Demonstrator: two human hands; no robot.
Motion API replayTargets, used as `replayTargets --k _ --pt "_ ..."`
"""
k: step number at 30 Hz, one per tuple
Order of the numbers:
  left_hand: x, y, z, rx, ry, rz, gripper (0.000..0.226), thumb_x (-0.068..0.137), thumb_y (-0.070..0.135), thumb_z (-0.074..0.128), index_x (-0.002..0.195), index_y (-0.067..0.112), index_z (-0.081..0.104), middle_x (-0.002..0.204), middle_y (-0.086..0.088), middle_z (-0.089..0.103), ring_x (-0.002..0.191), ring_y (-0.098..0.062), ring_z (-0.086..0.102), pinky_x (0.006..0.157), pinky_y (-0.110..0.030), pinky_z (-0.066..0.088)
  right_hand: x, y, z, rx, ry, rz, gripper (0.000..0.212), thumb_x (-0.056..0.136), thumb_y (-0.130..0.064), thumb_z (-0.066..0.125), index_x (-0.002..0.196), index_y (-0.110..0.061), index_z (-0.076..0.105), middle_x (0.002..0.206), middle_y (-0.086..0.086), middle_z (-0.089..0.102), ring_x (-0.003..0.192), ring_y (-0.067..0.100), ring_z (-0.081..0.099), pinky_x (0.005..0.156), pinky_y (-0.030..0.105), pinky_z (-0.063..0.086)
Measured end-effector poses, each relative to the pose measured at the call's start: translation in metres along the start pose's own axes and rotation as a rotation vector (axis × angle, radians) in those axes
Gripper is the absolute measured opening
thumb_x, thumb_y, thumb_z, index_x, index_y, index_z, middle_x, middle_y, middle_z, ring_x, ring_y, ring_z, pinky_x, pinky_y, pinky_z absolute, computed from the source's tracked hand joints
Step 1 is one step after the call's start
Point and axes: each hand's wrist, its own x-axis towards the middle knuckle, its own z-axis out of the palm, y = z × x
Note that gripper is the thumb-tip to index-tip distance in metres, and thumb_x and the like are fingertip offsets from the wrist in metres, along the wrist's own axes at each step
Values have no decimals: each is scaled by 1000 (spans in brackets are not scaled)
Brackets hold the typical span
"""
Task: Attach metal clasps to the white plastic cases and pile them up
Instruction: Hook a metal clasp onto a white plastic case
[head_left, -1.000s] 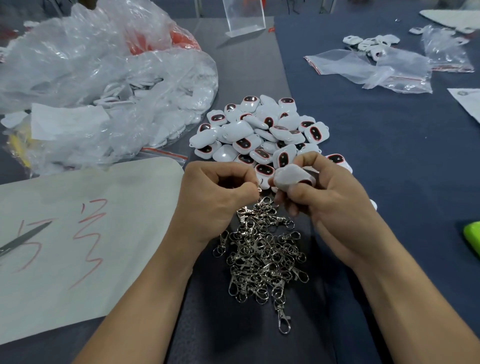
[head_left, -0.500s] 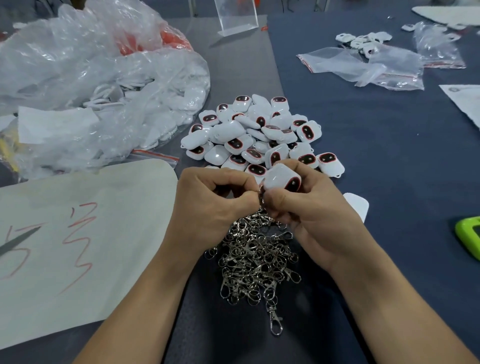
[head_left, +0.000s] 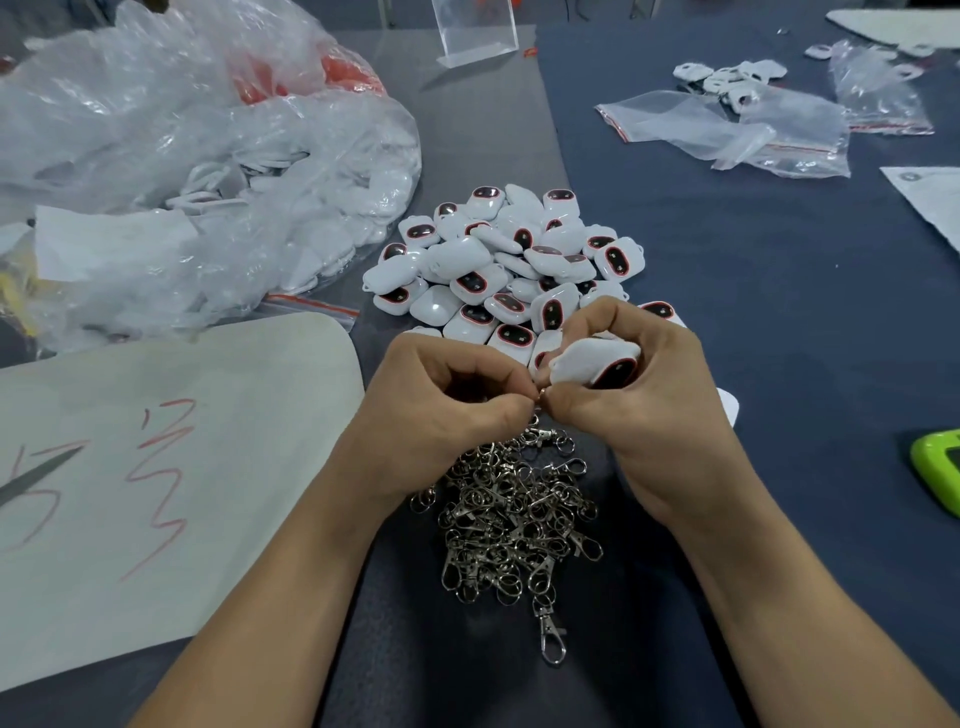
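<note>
1. Dark blue table (head_left: 779, 338) on my feed, and all the action is dead center over it.
2. One white case (head_left: 592, 361) is up off the table, gripped in the right hand (head_left: 649, 410). The fingers curl over its top and its dark red-rimmed window faces down toward the camera.
3. My left hand (head_left: 441, 410) is curled tight, thumb and forefinger pinching a tiny metal bit. I reckon that's the clasp (head_left: 540, 393), but it's mostly hidden, so don't quote me.
4. What matters for the next move:
   - The case sits just right of that pinch and a touch above it.
   - Its long axis runs roughly left to right, with the left end aimed straight at the left fingertips.
   - The hands meet right there, so the left one is nearer the joint and does the feeding.
   - Whether the clasp is hooked on yet, I can't tell.
5. Right under the hands is the clasp heap (head_left: 519, 514), a tangled mess. Just beyond the knuckles is the case pile (head_left: 509, 260).
6. Further out:
   - a big plastic bag (head_left: 182, 182) at far left
   - a paper sheet (head_left: 156, 467) with red scribbles, near left
   - small clear bags (head_left: 727, 130) at far right
   - a green thing (head_left: 940, 467) at the right edge
</note>
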Motion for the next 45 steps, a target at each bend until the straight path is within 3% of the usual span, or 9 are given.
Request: replayTargets --k 2,4,12,20,25,28,31,38,45 --pt "0 1 -1 -14 -20 -18 9 71 4 76 71 13 79 66 -23 65 61 -14 53 57 -23 41 -1 -1 -1 -26 -13 -12 23 63 3 71 77 -12 60 86 40 56 72 33 54 60 67 48" --pt "0 0 0 31 -9 -20 10 70 5 75 70 14 79 63 -18 66 59 -13 52 55 -24 40 -1 -1 -2 -75 -16 -21 23 65 2 72 77 -15 61 83 36 60 70 32 56 59 67 48" --pt "-2 -2 3 164 63 -20 14 65 11 77 70 24 79 65 1 73 53 0 56 51 -14 42 -3 1 -3 -304 26 -97 26 67 -6 75 77 -25 62 71 9 71 58 35 61 47 44 49" --pt "-4 0 5 132 108 12 9 63 13 73 66 21 76 65 -5 72 54 -6 53 49 -20 40 -4 -1 2 -182 22 -76 23 68 1 75 79 -15 63 75 20 68 59 27 58 47 52 46" --pt "-3 1 8 13 164 13 4 60 19 69 62 20 73 50 10 58 43 -1 45 44 -14 34 -3 -2 5 -27 22 -71 25 65 6 74 75 -13 61 79 31 64 67 32 59 56 59 50" --pt "-2 2 12 -60 145 23 17 63 5 71 61 21 72 48 14 55 41 3 43 43 -10 33 -2 0 7 173 23 15 28 63 10 69 77 -13 60 73 24 63 68 27 59 61 42 51" --pt "-3 3 9 -146 74 31 20 66 0 76 67 20 77 53 13 61 43 3 49 46 -7 36 -2 0 5 355 17 155 28 62 10 66 77 -13 60 72 11 64 57 15 56 51 22 45" --pt "-3 3 7 -98 106 48 23 70 2 79 72 25 81 58 10 68 49 3 54 48 -9 40 1 2 3 483 -23 296 27 61 7 67 62 -20 67 70 5 60 46 9 43 47 18 34" --pt "-3 2 8 31 177 118 16 71 5 78 72 21 78 51 16 60 43 4 47 45 -10 35 0 7 7 461 7 339 22 62 4 71 78 -8 62 69 5 62 52 8 51 43 16 35"
